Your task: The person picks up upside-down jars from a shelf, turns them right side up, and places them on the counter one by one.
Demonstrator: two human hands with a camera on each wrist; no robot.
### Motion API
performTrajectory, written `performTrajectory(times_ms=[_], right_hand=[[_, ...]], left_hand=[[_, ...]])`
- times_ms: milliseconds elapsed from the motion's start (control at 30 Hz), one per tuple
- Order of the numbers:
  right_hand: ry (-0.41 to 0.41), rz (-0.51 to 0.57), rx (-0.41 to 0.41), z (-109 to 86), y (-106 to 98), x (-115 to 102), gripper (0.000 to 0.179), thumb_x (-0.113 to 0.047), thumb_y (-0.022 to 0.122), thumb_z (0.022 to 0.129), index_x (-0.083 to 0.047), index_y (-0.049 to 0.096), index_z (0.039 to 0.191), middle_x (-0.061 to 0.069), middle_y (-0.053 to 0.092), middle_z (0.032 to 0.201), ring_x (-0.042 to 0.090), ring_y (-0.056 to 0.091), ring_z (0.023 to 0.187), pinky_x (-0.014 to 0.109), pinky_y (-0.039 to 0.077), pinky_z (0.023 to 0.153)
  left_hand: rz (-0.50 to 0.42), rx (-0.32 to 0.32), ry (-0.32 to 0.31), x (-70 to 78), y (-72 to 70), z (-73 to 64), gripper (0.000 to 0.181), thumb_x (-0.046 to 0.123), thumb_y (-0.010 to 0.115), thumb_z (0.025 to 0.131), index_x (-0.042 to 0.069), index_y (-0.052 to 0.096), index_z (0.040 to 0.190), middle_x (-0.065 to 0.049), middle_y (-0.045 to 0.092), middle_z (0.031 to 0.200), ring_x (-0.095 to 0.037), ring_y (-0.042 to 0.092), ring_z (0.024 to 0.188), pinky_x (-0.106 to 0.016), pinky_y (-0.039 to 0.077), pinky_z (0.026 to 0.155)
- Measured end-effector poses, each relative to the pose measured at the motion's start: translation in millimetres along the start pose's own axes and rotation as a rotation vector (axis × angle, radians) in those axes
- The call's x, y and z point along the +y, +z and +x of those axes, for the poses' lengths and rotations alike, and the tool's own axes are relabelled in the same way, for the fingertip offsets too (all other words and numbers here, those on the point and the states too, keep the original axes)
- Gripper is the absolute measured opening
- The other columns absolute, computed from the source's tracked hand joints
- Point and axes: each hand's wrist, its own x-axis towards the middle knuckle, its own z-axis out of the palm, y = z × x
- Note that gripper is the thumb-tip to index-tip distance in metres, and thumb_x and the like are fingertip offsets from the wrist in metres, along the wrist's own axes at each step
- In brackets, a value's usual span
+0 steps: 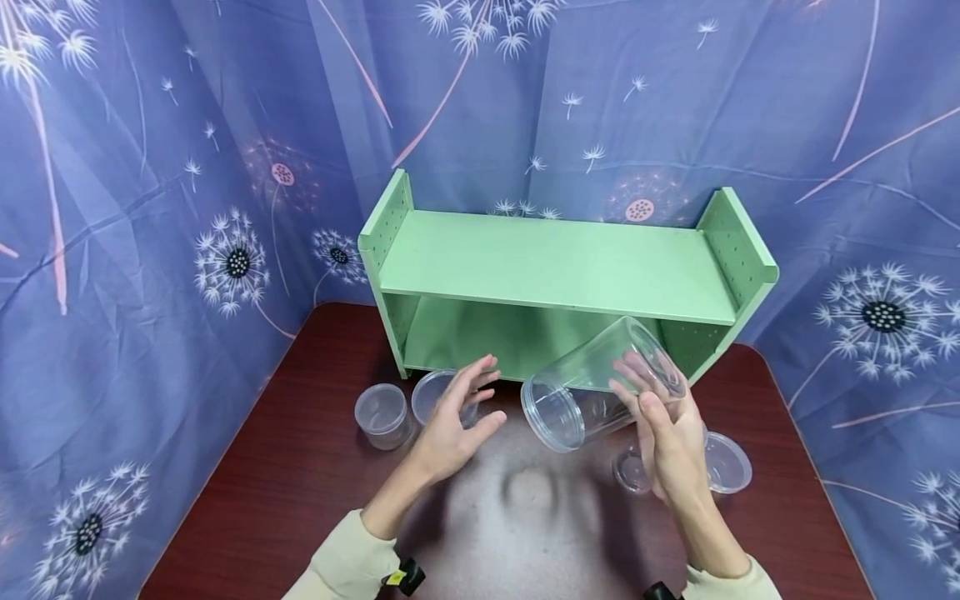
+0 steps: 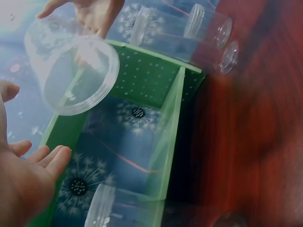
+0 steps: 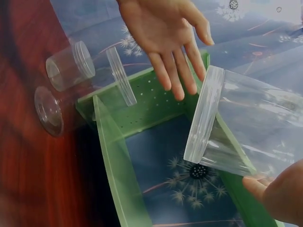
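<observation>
My right hand (image 1: pixel 671 446) holds a large clear plastic jar (image 1: pixel 592 375) by its bottom end, tilted in the air before the green shelf (image 1: pixel 555 258). The jar's ridged mouth end points down and left, toward my left hand (image 1: pixel 450 429). That hand is raised with fingers spread, apart from the jar and holding nothing. In the right wrist view, the jar (image 3: pixel 255 123) lies across the right side, with the thumb against its wall. The left wrist view shows the jar's round rim (image 2: pixel 113 71) facing the camera; whether a lid covers it, I cannot tell.
On the dark red table (image 1: pixel 277 467), a small clear jar (image 1: pixel 382 417) stands left of another clear container (image 1: pixel 431 400), which my left hand partly covers. Two clear containers, one smaller (image 1: pixel 630 471) and one wider (image 1: pixel 727 462), stand around my right wrist. A patterned blue curtain (image 1: pixel 300 125) surrounds the table.
</observation>
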Motion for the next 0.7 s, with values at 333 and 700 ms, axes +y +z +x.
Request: performTrajectory(times_ms=[333, 700], right_hand=[[0.029, 0.051, -0.003, -5.0, 2, 9, 0.059, -0.010, 0.061, 0.103, 0.000, 0.030, 0.152, 0.027, 0.050, 0.144, 0.039, 0.052, 0.133, 0.046, 0.044, 0.112], [0.019, 0.104, -0.060, -11.1, 0, 16, 0.050, -0.013, 0.058, 0.106, 0.010, 0.039, 0.145, 0.026, 0.051, 0.145, 0.038, 0.049, 0.137, 0.047, 0.041, 0.115]], left_hand=[[-0.005, -0.128, -0.117, -8.1, 19.7, -8.3, 0.087, 0.015, 0.072, 0.091, -0.001, 0.023, 0.161, -0.020, 0.032, 0.162, -0.038, 0.043, 0.143, -0.046, 0.040, 0.115], [-0.020, -0.160, -0.171, -12.7, 30.6, -14.7, 0.094, 0.026, 0.071, 0.091, 0.001, 0.018, 0.164, -0.021, 0.029, 0.164, -0.040, 0.046, 0.140, -0.045, 0.041, 0.115]])
